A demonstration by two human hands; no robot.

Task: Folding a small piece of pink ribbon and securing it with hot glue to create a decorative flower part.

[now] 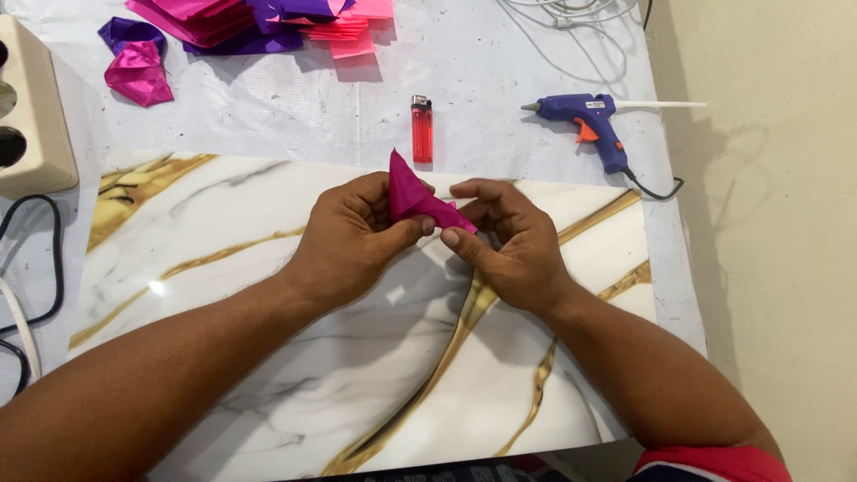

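Head view: both hands meet over the middle of the desk [268, 223], clamped on one magenta ribbon piece [412, 195]. Left hand [357, 236] pinches the folded base between thumb and fingers; right hand [504, 241] grips the other end with thumb and forefinger, so the piece is held taut between them. The point sticks up past the left fingers, which looks like the fold is being kept from springing open. Ribbon is off the desk, held in the air just above the marble-pattern sheet [402, 375].

Just beyond the hands: red lighter [421, 129], lying flat, close reach. Beyond and right of the right hand: blue glue gun [585, 125], propped on its stand with nozzle clear of the desk, cord [656, 186] trailing toward the edge. Far beyond the left hand: stack of pink and purple ribbon pieces [259, 20], plus a loose crumpled one [138, 71]. Far left: beige socket block [31, 112] with black cables [49, 268], well apart from the work.
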